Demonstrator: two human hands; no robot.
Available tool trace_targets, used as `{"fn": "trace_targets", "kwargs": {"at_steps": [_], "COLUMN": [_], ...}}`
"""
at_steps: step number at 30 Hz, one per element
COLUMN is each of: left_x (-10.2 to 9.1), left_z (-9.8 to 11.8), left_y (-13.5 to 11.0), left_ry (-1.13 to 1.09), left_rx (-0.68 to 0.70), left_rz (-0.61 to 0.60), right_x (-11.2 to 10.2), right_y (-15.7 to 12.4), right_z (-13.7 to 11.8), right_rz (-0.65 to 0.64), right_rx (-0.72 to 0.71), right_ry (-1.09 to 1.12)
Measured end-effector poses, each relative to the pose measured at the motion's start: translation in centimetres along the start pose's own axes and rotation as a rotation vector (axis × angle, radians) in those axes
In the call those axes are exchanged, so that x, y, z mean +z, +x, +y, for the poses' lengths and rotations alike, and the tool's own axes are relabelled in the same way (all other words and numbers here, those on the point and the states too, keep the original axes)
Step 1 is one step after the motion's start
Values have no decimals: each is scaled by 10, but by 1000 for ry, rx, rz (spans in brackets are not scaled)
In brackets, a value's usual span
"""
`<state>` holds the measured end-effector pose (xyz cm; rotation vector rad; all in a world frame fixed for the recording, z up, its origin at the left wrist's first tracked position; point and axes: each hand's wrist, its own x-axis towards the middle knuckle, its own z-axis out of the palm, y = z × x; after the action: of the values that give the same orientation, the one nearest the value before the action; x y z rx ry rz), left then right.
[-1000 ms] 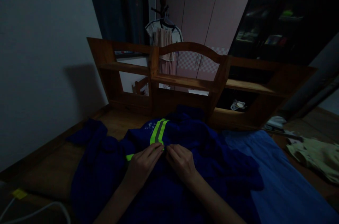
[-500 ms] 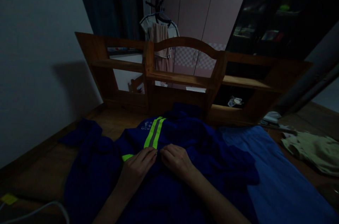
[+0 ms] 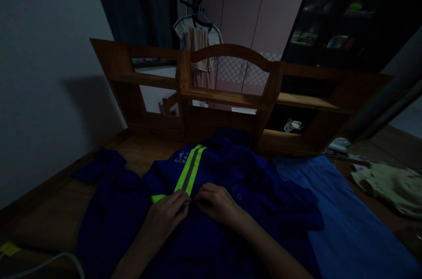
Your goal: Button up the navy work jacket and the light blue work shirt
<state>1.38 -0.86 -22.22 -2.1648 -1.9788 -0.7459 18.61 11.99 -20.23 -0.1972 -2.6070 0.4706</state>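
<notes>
A dark blue work jacket (image 3: 217, 167) with a yellow-green and grey reflective stripe (image 3: 190, 169) lies spread out in front of me. White lettering shows on its chest, left of the stripe. My left hand (image 3: 169, 208) pinches the jacket's front at the lower end of the stripe. Close beside it, my right hand (image 3: 217, 202) has its fingers curled against the front edge of the same jacket. Whatever small part lies between the fingertips is hidden. A round button (image 3: 239, 197) shows faintly to the right of my right hand.
Behind the jacket stands a wooden headboard with shelves (image 3: 227, 97). A lighter blue cloth (image 3: 343, 213) lies on the right, with pale green clothing (image 3: 389, 186) beyond it. At lower left are a white cable (image 3: 49, 261) and a yellow tag (image 3: 9, 249). A wall (image 3: 49, 81) rises on the left.
Both hands have shifted slightly down and left along the jacket's front. More of the reflective stripe shows above my left hand, and a button has come into sight.
</notes>
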Motion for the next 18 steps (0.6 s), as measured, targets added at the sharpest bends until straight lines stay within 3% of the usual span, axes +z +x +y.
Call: {"fn": "trace_targets", "kwargs": {"at_steps": [5,13,18], "left_x": [-10,-10,-11], "left_z": [-1,2,0], "left_y": [0,9,8], "left_ry": [-53,-55,-112], "left_rx": [-14,-121,-104], "left_rz": [-157,-192,-201], "right_x": [0,3,4], "right_y": [0,0,-1], "right_z": [1,-1,-2], "right_rz": [-33,-27,-19], "right_rx": [16,80,112], "right_ry": [33,75,101]}}
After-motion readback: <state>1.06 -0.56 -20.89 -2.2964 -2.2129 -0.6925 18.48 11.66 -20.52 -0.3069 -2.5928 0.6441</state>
